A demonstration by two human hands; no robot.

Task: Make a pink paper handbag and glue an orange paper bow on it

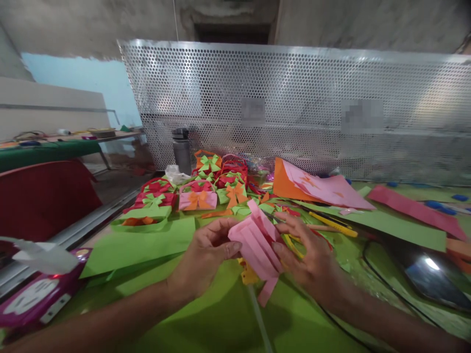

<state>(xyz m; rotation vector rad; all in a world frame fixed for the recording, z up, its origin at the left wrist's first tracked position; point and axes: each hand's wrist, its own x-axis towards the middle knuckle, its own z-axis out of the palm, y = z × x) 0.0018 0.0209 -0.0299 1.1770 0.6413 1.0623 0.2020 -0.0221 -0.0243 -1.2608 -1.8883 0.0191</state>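
Near the middle of the view, a small folded pink felt bag (253, 247) is tilted between my two hands. My left hand (206, 257) pinches its left edge, thumb in front and fingers behind. On the opposite edge, my right hand (309, 257) grips with thumb and fingers. One pink strip rises from the bag's top and another hangs below it. Partly hidden under the bag is a yellow tool (249, 274), perhaps a glue gun. Yellow scissor-like handles (294, 245) show behind my right fingers. Small bow-trimmed felt bags (198, 198) in several colours stand beyond my hands.
Green felt sheets (147, 245) lie at left, near a purple power strip (33, 299). Pink sheets (327, 184) and a yellow cutter (333, 224) are at right, with a dark phone (434, 274) and cable. A grey bottle (181, 152) stands before a perforated metal panel (294, 98).
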